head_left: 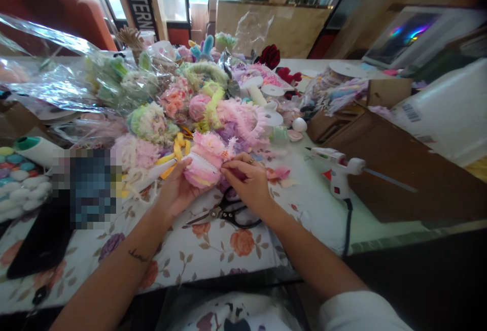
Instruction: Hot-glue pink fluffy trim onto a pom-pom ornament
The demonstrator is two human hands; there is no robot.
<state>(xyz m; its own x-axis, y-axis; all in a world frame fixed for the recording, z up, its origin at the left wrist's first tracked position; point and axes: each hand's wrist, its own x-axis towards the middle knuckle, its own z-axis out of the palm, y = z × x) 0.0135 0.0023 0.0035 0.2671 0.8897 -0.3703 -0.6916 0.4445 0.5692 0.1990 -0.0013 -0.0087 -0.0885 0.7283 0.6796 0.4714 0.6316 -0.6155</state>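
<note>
The scissors [218,214] lie on the flowered cloth [186,257], their blades pointing to the person's left, and the right hand [248,177] is above them and covers a part of the handles. Right of the scissors, well apart, stands the glue gun [340,167], its nozzle pointing left; its glue stick [391,180] comes out at the back and its cord [347,229] goes down toward the table edge. Farther right of the scissors is the cardboard box [403,168]. Beyond the scissors there is a crowded heap of frills, soft pieces, spools and clear wrap; in it one sees the pink frill [249,120], the white ball [300,125] and the dark red rose [269,56]. This heap fills the place behind the hands. The yellow ribbon [179,149] is also beyond the scissors, more to the left.

The pink ornament [205,163] is just beyond the scissors, raised in the left hand [178,191]. Its frilly end points away from the person, its pale band runs across it, sloping down to the right. It is roundish, so its long axis I cannot tell surely. The left thumb and fingers are clamped around its left side and underside. The right thumb and forefinger have their tips together at its right side; whether something small is between them, I cannot tell.
</note>
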